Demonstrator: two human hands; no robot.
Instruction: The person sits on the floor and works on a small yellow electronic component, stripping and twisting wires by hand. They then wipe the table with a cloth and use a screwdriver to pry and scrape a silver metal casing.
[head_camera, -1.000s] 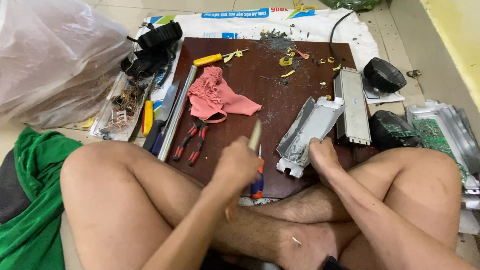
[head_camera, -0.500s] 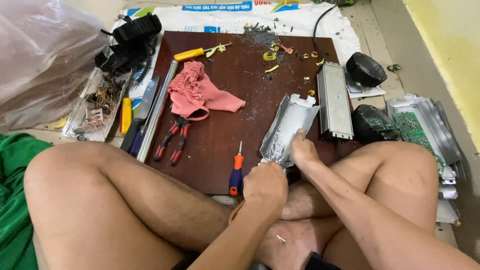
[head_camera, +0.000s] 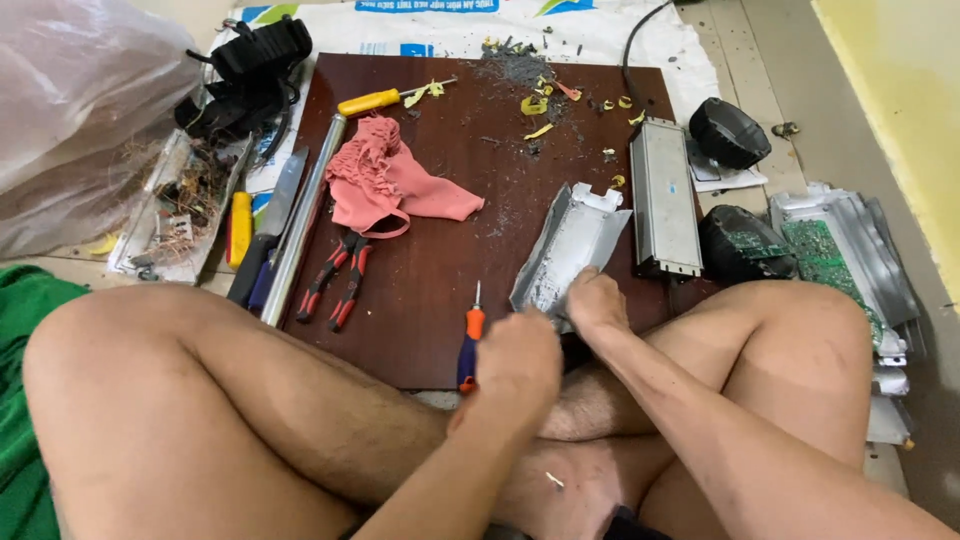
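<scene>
I see the bent metal casing (head_camera: 570, 250) lying at about 4 o'clock on the dark wooden board (head_camera: 420, 290), its near end under both hands. My right hand (head_camera: 597, 300) presses down on that end, fingers curled over the edge. My left hand (head_camera: 520, 360) is clenched at the same corner; what it grips I cannot tell. Best keep the casing pinned flat and work close to the sharp edge. An orange-handled screwdriver (head_camera: 470, 340) lies just at 9 o'clock of the left hand, red pliers (head_camera: 340, 280) farther that way.
</scene>
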